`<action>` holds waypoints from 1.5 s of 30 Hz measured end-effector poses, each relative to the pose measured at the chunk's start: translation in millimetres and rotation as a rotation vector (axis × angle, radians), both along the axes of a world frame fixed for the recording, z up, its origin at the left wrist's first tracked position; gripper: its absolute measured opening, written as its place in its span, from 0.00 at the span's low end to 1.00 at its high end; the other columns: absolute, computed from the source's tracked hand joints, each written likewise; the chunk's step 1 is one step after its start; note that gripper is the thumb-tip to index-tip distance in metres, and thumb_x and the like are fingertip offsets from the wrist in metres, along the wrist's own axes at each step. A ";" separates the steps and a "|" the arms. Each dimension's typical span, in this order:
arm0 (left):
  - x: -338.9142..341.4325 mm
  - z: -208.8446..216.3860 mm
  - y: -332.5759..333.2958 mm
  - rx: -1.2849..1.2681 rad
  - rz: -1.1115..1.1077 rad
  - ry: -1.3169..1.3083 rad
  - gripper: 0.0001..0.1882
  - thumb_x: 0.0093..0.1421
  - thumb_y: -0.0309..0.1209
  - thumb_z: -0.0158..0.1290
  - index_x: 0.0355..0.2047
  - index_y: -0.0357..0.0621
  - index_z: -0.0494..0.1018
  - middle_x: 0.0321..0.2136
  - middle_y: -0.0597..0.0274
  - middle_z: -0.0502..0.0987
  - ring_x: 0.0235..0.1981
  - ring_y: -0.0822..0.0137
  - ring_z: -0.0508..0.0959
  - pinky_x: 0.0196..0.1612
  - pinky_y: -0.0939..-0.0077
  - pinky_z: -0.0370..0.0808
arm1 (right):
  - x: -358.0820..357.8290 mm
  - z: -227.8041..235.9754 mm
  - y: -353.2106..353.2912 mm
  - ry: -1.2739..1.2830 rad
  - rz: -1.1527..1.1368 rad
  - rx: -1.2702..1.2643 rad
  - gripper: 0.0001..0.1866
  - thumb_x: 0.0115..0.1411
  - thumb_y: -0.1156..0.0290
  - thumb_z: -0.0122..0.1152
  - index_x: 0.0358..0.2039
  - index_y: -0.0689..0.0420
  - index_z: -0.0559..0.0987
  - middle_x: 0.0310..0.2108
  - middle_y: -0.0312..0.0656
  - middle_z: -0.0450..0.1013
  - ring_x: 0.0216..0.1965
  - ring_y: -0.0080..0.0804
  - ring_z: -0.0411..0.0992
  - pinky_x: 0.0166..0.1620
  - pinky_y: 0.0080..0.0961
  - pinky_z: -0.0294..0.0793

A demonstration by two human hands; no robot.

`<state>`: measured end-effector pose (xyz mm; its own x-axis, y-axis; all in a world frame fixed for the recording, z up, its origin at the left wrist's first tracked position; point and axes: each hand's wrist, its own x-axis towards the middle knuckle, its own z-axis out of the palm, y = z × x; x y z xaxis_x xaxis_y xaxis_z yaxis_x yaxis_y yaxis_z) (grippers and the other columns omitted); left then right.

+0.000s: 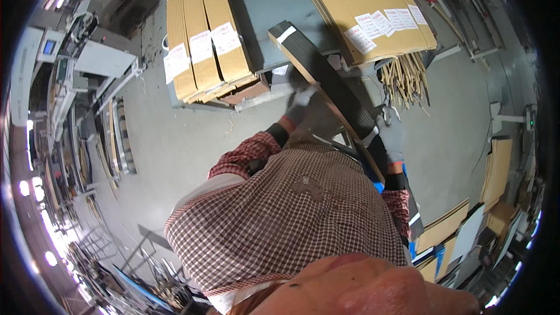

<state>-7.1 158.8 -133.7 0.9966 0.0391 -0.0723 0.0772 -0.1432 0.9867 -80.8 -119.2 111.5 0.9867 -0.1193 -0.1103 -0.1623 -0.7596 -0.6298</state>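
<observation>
A long bundle of black strips [329, 70] with brown edges lies slantwise in front of me, bound with white bands near both ends. Its far end rests on the grey-blue table [265, 9]; the near end reaches down beside my apron. My left hand [301, 100], in a grey glove and somewhat blurred, grips the bundle's left edge about midway. To the right of the near band, my right hand [393, 134], also gloved, has its fingers curled round a small dark metal tool [385, 111]. The tool's kind cannot be made out.
Long brown cardboard stacks [201, 17] with paper labels lie on the table's left. A wide cardboard stack [361, 0] covers its right, with thin strips [402, 79] hanging below. More boards [446, 227] stand at lower right. A machine [76, 61] stands at left.
</observation>
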 end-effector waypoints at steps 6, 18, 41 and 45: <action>-18.7 88.1 -71.0 -0.840 -0.020 0.410 0.16 0.62 0.37 0.48 0.43 0.38 0.71 0.34 0.62 0.77 0.36 0.67 0.77 0.43 0.73 0.74 | -54.1 -14.0 -84.6 0.345 0.350 0.155 0.27 0.48 0.65 0.64 0.48 0.60 0.70 0.35 0.49 0.74 0.36 0.38 0.72 0.40 0.36 0.70; 104.3 305.8 57.0 0.415 0.378 -0.615 0.36 0.52 0.50 0.55 0.52 0.33 0.64 0.49 0.41 0.68 0.52 0.49 0.66 0.55 0.62 0.62 | -40.6 9.1 -20.2 0.378 0.110 0.795 0.38 0.42 0.70 0.70 0.54 0.63 0.63 0.46 0.41 0.69 0.49 0.36 0.67 0.52 0.32 0.68; 55.2 225.9 247.7 1.103 0.634 -0.411 0.17 0.47 0.41 0.56 0.29 0.40 0.69 0.38 0.47 0.68 0.43 0.48 0.66 0.47 0.54 0.63 | 332.5 -77.6 328.4 -0.088 0.612 0.017 0.31 0.46 0.53 0.62 0.43 0.67 0.73 0.36 0.58 0.74 0.38 0.50 0.73 0.39 0.38 0.72; 48.9 213.4 253.6 1.006 0.597 -0.427 0.16 0.47 0.35 0.58 0.17 0.41 0.62 0.20 0.53 0.64 0.27 0.51 0.66 0.32 0.57 0.62 | 218.8 -56.9 284.0 -0.711 0.842 -1.037 0.09 0.55 0.67 0.50 0.31 0.58 0.74 0.34 0.45 0.68 0.41 0.35 0.67 0.46 0.33 0.70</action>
<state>41.8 412.5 79.6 0.7404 0.3443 0.5773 0.0910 -0.9023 0.4214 138.0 164.8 54.6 0.6149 0.7676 0.1806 0.6324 -0.6168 0.4686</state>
